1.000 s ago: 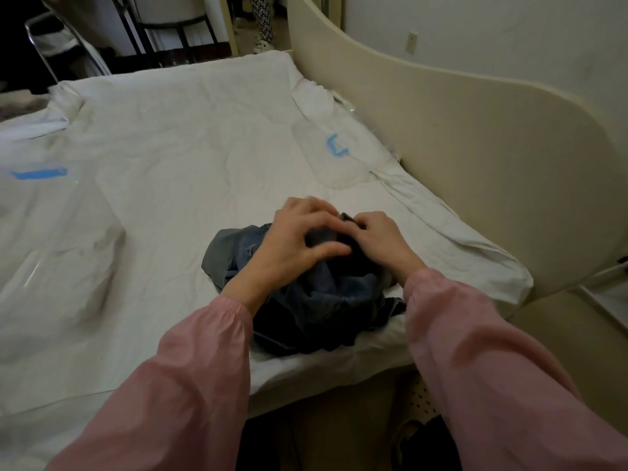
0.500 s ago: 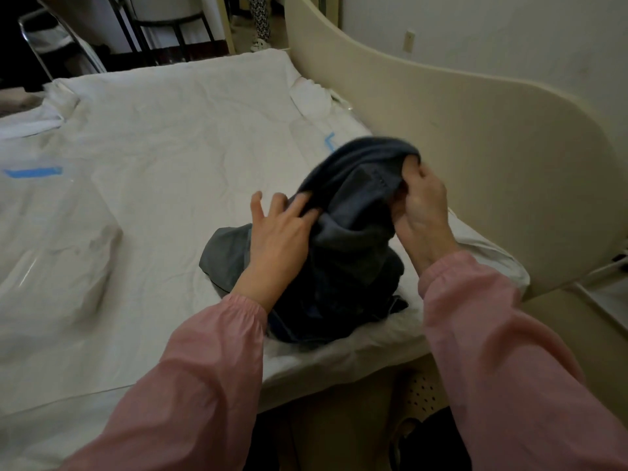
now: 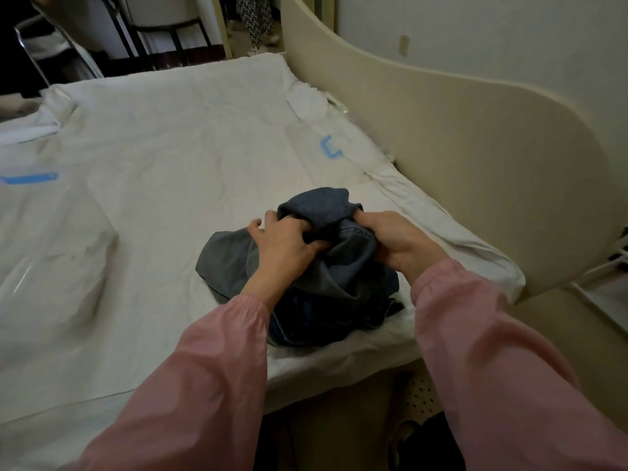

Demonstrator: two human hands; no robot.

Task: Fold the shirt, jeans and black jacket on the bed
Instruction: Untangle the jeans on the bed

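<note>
While the clothes lie bunched in one dark heap (image 3: 339,287) at lower centre of the frame, close to the near edge of the bed (image 3: 170,147), you are at the opening step: freeing one garment from the pile. Item uppermost: a blue denim piece (image 3: 316,205), likely the jeans, raised in a hump above the rest. Item at the heap's left: a grey piece (image 3: 224,260), spread partly flat; shirt or jacket, cannot tell. Left hand (image 3: 289,246): fingers curled into the denim at its left side. Right hand (image 3: 397,239): clenched on the same fold at its right, seam showing by the thumb. The hands sit close together, apart only by the bunched cloth. Nothing is folded yet. Next move, as judged: lift the denim clear, find waistband or hems, and lay it out on open sheet at upper left. Surroundings: two blue tape marks (image 3: 331,151) on the sheet; cream board (image 3: 458,158) along the right; chairs (image 3: 153,28) at top; pink sleeves (image 3: 204,368) in the foreground.
</note>
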